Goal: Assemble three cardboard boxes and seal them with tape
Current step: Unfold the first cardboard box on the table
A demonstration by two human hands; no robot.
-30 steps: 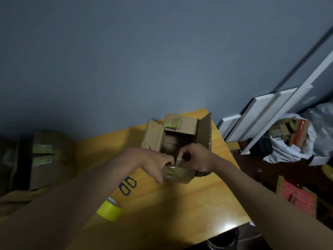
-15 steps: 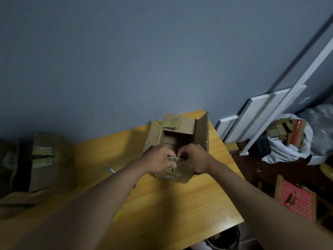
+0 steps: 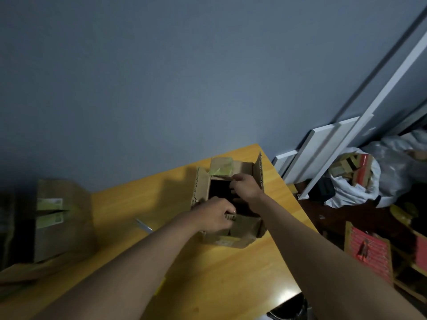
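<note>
Box (image 3: 227,199) sits on the table (image 3: 208,273) near its far right corner, open top up, dark inside. Brown corrugated card, worn, edges ragged. Far flap (image 3: 221,168) stands up with a yellow-green tape patch; right flap (image 3: 259,168) upright, left flap (image 3: 201,185) tilted outward, near flap (image 3: 245,226) folded down toward the camera. Pale label on the near wall. Left hand (image 3: 213,213) curled over the near-left rim, fingers gripping the card edge. Right hand (image 3: 245,187) reaches over the opening, fingers bent at the far flap's edge; whether it pinches the flap I cannot tell. Second taped box (image 3: 55,218) at table's left, well apart.
</note>
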